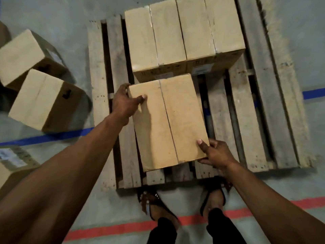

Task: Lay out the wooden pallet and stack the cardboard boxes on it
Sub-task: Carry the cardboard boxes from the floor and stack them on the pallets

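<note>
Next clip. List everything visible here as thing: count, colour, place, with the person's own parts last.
wooden pallet: one, weathered grey-brown, flat on the floor ahead.
stacked boxes: two side by side, tan cardboard, far part of the pallet.
held box: one, tan cardboard, near part of the pallet, against the stacked boxes.
loose boxes: two, tan, on the floor at left; parts of more at the left edge.
blue floor tape: line running under the pallet.
red floor tape: line by the feet.
left hand: grip on the held box's far left corner.
right hand: grip on its near right corner.
feet: two, in dark sandals.
</note>
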`<state>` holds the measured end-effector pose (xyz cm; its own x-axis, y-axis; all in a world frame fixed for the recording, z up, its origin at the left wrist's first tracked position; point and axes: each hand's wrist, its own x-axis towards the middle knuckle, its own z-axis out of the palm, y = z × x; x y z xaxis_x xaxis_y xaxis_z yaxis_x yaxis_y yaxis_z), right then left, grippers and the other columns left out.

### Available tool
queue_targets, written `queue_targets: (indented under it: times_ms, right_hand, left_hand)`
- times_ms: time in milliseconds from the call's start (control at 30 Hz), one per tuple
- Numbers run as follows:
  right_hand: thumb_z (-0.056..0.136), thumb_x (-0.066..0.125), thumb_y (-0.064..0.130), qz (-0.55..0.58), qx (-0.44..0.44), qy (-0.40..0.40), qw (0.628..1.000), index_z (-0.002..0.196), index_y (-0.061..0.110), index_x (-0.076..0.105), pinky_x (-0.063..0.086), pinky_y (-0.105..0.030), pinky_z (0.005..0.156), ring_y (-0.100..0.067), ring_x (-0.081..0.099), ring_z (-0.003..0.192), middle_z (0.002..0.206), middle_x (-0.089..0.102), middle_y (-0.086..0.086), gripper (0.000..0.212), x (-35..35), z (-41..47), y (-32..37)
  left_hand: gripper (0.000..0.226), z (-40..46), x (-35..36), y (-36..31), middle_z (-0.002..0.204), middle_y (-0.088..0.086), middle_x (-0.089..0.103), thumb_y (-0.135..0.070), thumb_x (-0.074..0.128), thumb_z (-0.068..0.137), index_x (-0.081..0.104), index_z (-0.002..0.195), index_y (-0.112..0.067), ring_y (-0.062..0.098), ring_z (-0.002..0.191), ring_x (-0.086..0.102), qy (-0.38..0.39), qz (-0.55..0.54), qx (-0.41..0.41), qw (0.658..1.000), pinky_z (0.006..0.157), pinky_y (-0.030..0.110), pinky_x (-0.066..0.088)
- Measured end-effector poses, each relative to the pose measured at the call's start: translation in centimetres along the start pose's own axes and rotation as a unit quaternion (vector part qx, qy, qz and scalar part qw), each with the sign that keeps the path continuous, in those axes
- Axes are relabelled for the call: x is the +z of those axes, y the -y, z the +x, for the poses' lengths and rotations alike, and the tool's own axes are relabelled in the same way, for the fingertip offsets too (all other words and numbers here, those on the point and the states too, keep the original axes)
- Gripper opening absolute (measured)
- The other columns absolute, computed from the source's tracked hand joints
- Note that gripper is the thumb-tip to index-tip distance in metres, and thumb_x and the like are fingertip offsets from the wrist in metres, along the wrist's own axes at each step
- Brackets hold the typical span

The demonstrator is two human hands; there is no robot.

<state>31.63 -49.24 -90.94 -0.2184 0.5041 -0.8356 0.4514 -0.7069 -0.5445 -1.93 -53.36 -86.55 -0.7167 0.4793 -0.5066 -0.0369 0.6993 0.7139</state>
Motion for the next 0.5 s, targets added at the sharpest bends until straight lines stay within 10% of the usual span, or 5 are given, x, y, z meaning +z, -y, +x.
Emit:
queue_targets:
  times_ms: [500]
  right_hand:
    - [0.095,0.074,0.033,0.02,-0.001,-0.027,0.999,0.123,0.006,0.071,0.066,-0.048,0.077,-0.032,0.074,0.102,0.113,0.075,-0.014,0.039,1.8,7.3,1.6]
  left_hand:
    - [0.09,7.9,2.0,0.2,0.142,0.004,0.063,-0.025,0.092,0.079,0.041,0.153,-0.024,0.025,0.127,0.06,0.039,0.004,-0.006,0.999,0.103,0.053,0.057]
